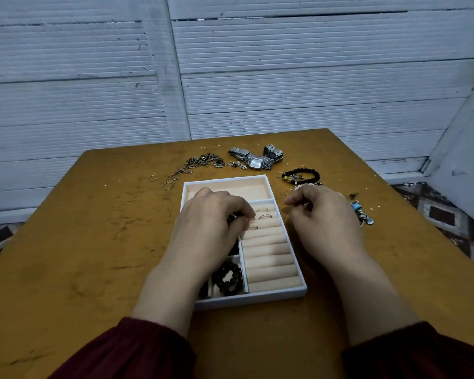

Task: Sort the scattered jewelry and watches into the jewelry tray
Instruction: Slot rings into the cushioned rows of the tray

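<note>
Centre of scuffed ochre wooden table (93,242): white rectangular jewelry tray with beige velvet lining (298,269). Left hand (211,222) over the beige ring rolls (268,258), fingertips curled, pinching a thin gold-coloured ring (251,227) at a slot toward the far end of the rolls. Right hand (323,214) just beside the tray's right wall, curled, apparently pinching a second small ring (306,205). Silver metal-link watches (255,160) and tangled thin chains (203,161) near the table's far edge. Rings judged light, stiff, slippery: best pinched across the band with fingertips. Watches likely heavier: best lifted at the case.
</note>
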A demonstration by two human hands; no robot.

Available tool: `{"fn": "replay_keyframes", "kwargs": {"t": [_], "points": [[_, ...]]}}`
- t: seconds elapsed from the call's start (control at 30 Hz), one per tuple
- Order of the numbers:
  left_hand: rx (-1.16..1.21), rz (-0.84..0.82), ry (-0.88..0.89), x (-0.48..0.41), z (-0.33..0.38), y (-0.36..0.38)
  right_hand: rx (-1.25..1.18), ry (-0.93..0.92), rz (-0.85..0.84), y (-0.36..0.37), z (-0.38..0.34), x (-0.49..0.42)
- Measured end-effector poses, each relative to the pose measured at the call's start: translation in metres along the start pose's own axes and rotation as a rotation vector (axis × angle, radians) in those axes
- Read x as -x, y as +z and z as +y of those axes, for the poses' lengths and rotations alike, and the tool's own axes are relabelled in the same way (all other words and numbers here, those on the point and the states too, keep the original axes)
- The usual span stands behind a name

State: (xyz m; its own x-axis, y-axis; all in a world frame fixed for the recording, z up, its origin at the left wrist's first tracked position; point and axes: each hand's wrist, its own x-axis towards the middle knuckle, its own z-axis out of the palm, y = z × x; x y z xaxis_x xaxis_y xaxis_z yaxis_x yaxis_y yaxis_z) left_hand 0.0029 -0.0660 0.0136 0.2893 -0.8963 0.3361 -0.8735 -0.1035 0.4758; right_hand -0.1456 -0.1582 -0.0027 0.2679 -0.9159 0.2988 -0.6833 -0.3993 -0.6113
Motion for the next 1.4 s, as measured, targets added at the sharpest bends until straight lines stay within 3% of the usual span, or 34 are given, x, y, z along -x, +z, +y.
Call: {"fn": "replay_keyframes", "kwargs": {"t": [0.23,0.47,0.67,1.07,1.4], "points": [[0.138,0.111,-0.023,-0.001,-0.004,-0.003,-0.003,-0.095,0.023,-0.001,-0.01,0.003],[0.325,0.207,-0.059,-0.001,-0.02,-0.016,-0.167,-0.17,0.082,-0.001,-0.029,0.005],[0.445,0.299,-0.11,0.002,-0.042,-0.034,-0.235,-0.215,0.007,0.005,-0.058,0.001],[0.452,0.536,-0.338,-0.026,-0.12,-0.027,0.214,-0.484,-0.136,0.055,-0.128,-0.035],[0.251,0.445,-0.377,-0.044,-0.169,-0.03,0.533,-0.648,-0.291,0.111,-0.158,-0.08]]}}
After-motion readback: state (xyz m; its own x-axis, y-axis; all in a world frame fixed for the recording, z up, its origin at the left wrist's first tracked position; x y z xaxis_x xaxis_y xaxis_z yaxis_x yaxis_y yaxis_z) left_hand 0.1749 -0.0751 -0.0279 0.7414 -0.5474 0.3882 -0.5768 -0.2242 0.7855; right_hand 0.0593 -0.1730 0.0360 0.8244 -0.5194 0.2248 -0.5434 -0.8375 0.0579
